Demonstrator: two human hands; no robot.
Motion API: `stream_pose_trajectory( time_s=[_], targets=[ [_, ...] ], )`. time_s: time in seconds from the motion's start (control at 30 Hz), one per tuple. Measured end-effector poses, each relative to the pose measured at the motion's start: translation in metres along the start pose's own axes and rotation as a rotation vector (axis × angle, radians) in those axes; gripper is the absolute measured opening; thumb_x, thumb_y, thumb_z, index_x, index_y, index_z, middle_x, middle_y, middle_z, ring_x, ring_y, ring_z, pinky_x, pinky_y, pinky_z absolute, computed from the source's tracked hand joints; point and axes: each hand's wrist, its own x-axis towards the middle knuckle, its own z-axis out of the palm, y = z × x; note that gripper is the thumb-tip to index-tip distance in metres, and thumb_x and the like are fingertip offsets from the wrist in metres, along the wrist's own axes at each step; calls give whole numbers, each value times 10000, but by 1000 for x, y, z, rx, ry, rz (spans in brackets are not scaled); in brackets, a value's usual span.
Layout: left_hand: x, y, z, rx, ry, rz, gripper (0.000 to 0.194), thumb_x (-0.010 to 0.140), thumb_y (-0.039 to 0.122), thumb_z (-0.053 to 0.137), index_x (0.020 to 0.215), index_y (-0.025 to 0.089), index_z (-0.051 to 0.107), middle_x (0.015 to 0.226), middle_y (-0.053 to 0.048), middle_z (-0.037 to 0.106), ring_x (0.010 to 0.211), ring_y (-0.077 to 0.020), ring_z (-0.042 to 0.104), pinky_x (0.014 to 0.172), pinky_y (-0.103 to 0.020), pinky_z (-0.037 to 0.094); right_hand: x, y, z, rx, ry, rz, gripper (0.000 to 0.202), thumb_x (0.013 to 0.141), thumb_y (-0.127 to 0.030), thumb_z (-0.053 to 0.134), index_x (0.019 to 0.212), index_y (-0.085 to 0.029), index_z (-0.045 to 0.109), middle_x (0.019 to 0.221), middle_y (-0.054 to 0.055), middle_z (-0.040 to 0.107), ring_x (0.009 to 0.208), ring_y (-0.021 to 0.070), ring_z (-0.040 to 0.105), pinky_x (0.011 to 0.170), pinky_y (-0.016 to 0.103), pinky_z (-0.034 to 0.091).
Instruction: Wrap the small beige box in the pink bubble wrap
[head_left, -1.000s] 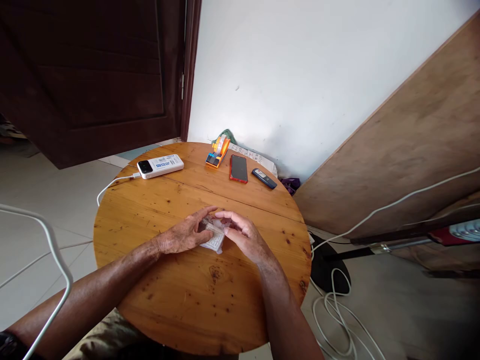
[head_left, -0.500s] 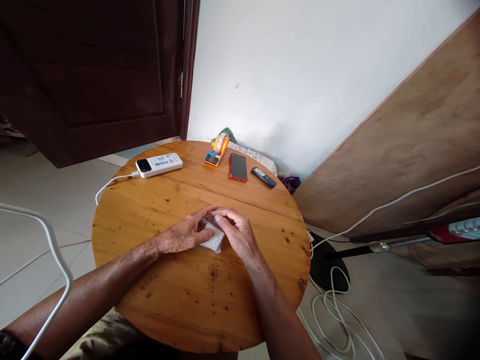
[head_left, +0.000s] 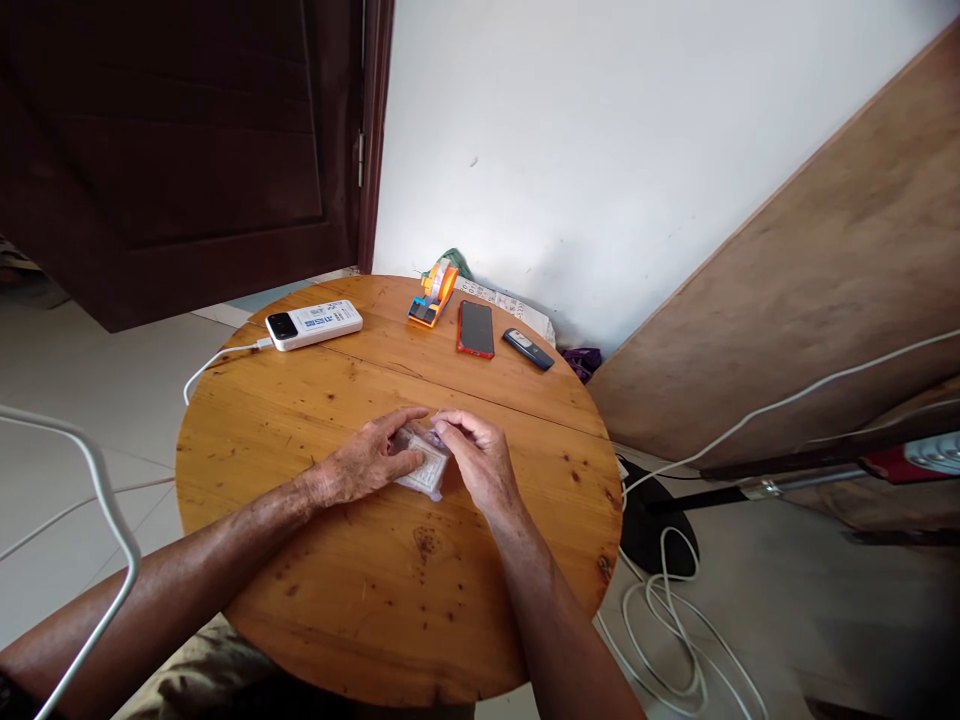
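A small whitish packet in clear plastic wrap (head_left: 426,472) lies on the round wooden table (head_left: 337,590), between my hands. My left hand (head_left: 369,458) rests at its left side, thumb on top of the packet and fingers spread along its far edge. At the packet's far right corner, my right hand (head_left: 480,458) pinches the plastic wrap between thumb and index finger. The exact edge of the wrap in the pinch is hard to make out.
Along the table's far side are a white power bank (head_left: 315,325) with a cable, an orange tape dispenser (head_left: 433,295), a red-edged phone (head_left: 475,330) and a dark remote-like device (head_left: 528,349). Coiled cables (head_left: 667,620) lie on the floor at right.
My right fingertips have drawn slightly apart from my left fingers, so more of the packet and its wrap shows. The view has shifted slightly.
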Motion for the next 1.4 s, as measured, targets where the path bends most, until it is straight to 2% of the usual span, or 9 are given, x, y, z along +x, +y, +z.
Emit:
stream_pose_trajectory(
  time_s=[0.23,0.4,0.53,0.7,0.9,1.0,1.1,1.23,1.4],
  targets=[
    [2,-7,-2,84,47,-32,616,799,410,587,1350,142,529,952,-45,667,742,-157,561,662,-267,451,-12,-5,1,-184,2,-85,156,861,-271,545,836,-206,685,791,21,704,703,162,626,659,269,494],
    [5,-7,-2,210,124,-4,547,807,411,569,1278,134,601,929,-47,684,739,-155,545,686,-269,450,-21,-3,4,-393,-3,-301,190,900,-176,497,887,-228,680,875,48,700,823,189,654,771,301,506],
    [6,-7,-3,217,116,1,502,815,426,549,1194,114,655,948,-69,695,779,-171,566,704,-277,461,-22,0,5,-508,-7,-430,234,928,-151,471,959,-239,685,971,71,702,899,192,670,821,290,509],
    [4,-7,-11,94,20,-33,521,790,401,559,1222,119,634,995,-67,699,817,-185,578,695,-276,460,-22,0,0,-547,-75,-467,244,937,-174,470,975,-253,698,989,71,701,898,198,678,824,298,529],
    [7,-10,-13,44,12,-40,487,798,402,549,1166,97,644,964,-70,707,829,-198,594,726,-299,487,-24,-6,-8,-640,-138,-521,268,922,-174,477,1035,-232,714,1040,85,699,934,230,678,829,333,537],
    [8,-10,-11,-6,11,-40,423,804,387,569,1114,114,659,950,-57,713,820,-184,616,727,-283,495,-27,-9,-10,-706,-188,-519,235,893,-267,574,1092,-236,695,1123,95,679,977,244,667,851,363,541],
    [8,-8,-9,-39,31,-32,368,809,368,579,1065,122,676,926,-51,712,803,-168,618,704,-261,490,-28,-10,-12,-775,-242,-515,341,839,-310,669,1173,-240,660,1226,111,644,1077,284,636,913,417,530],
    [9,-9,-7,-3,59,-19,361,828,365,559,1063,118,678,912,-56,712,792,-166,615,702,-260,487,-27,-7,-13,-840,-257,-523,336,879,-205,597,1210,-244,640,1216,106,652,1071,278,642,906,423,538],
    [7,-10,-5,132,96,45,374,896,408,500,1119,157,666,976,-56,712,822,-178,622,753,-291,500,-24,-2,-13,-846,-218,-550,314,915,-196,548,1211,-252,637,1209,103,658,1056,263,650,897,410,542]
  ],
)
